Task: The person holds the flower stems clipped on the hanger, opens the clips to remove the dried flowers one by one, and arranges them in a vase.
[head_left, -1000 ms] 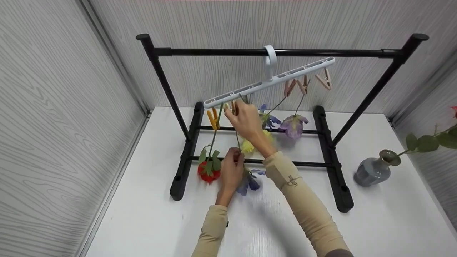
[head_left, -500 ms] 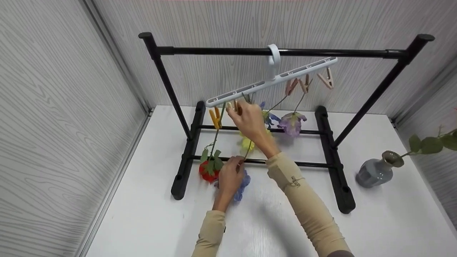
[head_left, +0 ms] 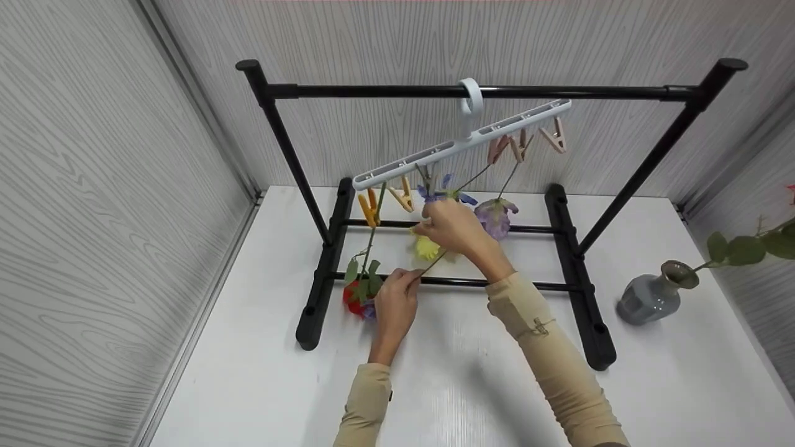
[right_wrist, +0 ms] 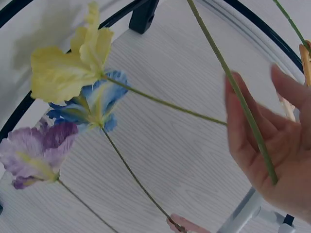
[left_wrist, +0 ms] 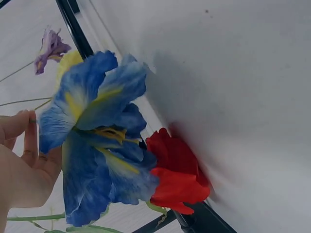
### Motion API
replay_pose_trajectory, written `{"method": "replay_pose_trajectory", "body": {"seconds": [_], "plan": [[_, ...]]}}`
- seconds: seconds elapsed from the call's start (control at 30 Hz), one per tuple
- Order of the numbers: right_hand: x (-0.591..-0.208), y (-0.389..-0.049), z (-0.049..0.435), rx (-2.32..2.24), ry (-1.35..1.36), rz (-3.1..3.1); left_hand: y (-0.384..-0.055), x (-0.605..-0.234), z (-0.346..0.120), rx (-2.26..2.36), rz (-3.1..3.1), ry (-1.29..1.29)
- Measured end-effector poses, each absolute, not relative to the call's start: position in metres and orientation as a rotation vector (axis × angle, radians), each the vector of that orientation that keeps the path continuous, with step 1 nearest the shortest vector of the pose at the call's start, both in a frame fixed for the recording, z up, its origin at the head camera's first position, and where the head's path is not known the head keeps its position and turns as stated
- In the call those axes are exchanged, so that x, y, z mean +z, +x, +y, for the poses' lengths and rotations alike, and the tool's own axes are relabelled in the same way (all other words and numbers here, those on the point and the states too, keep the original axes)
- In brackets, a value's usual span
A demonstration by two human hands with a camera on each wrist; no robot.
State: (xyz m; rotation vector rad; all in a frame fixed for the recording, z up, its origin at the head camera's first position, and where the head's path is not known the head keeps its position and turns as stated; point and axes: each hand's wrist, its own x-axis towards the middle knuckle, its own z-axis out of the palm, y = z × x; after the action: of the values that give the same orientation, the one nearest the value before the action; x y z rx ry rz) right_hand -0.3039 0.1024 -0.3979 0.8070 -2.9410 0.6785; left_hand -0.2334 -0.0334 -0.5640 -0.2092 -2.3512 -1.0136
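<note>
My left hand [head_left: 397, 304] pinches the green stem [head_left: 433, 264] of a blue artificial iris [left_wrist: 97, 141], close below its bloom. The bloom faces the left wrist camera, beside a red rose [left_wrist: 175, 167]. In the right wrist view the stem's other end crosses the palm of my right hand [right_wrist: 277, 131], whose thumb stands apart from loosely extended fingers. A pale yellow clothespin [head_left: 404, 197] hangs to the left of that hand from the white hanger [head_left: 404, 166], with no stem in it. An orange clothespin [head_left: 371, 210] grips the rose's stem.
Yellow [right_wrist: 68, 68], blue [right_wrist: 97, 107] and purple flowers [right_wrist: 39, 150] hang upside down behind my right hand. A black rack [head_left: 385, 91] carries the hanger. At the right, a grey vase [head_left: 649, 299] holds a leafy stem. A pink clothespin [head_left: 554, 135] hangs at the hanger's right end.
My right hand has left the pale yellow clothespin and moved down and right. The blue iris has swung left toward the rose, its stem now slanting; my left hand shifted slightly down and left.
</note>
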Motion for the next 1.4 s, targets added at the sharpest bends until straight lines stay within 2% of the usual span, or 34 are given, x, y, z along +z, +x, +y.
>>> {"method": "replay_pose_trajectory", "body": {"seconds": [0.3,0.57,0.87,1.17,1.4], "plan": [[-0.409,-0.293,0.130,0.571,1.217,-3.003,-0.235,-0.566,-0.028,-1.039,-2.307,-0.304],[-0.434,-0.289,0.147,0.779,1.476,-3.084,-0.234,-0.564,-0.027,-1.041,-2.283,-0.424],[-0.454,-0.282,0.155,1.259,1.264,-3.148,-0.239,-0.566,-0.031,-1.065,-2.245,-0.459],[-0.488,-0.285,0.155,2.111,0.694,-3.084,-0.241,-0.567,-0.032,-1.136,-2.175,-0.610],[-0.507,-0.290,0.158,2.581,0.480,-2.933,-0.243,-0.571,-0.031,-1.169,-2.121,-0.630]]}}
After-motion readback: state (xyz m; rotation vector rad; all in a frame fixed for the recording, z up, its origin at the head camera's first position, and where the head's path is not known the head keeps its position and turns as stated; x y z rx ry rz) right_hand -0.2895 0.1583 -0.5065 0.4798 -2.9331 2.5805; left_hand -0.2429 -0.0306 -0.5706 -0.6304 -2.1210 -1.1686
